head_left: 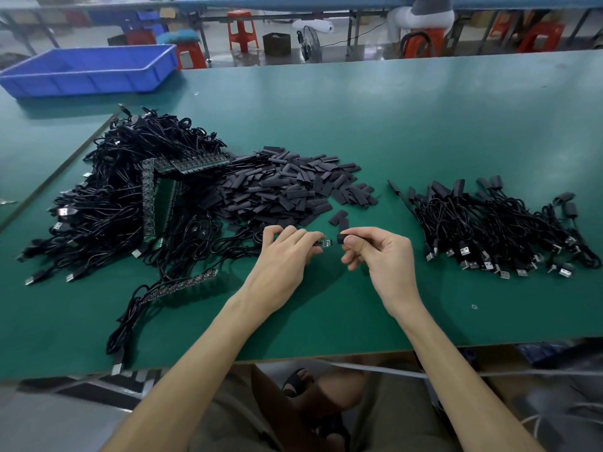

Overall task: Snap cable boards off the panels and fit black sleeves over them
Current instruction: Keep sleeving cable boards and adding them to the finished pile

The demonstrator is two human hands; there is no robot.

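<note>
Bare table (424,109) wide open behind piles and along near edge. Cable heap (114,203) blocks left. Sleeve pile (287,187) blocks centre, touching heap. Open lane between sleeve pile and right cable bundle (496,226). Blue bin (88,70) at far left.

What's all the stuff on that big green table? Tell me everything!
table: one, green, fills the view
bin: one, blue, far left on the table
cable heap: one, black, left
panels: several, green, inside the cable heap
board strip: one, dark, front left, cables attached
loose sleeves: big pile, black, middle
sleeved cables: one heap, black, right
stools: several, red, floor behind the table
fan: one, black, floor behind the table
left hand: one, holds a small cable board, front middle
right hand: one, pinches a black sleeve beside that board
</note>
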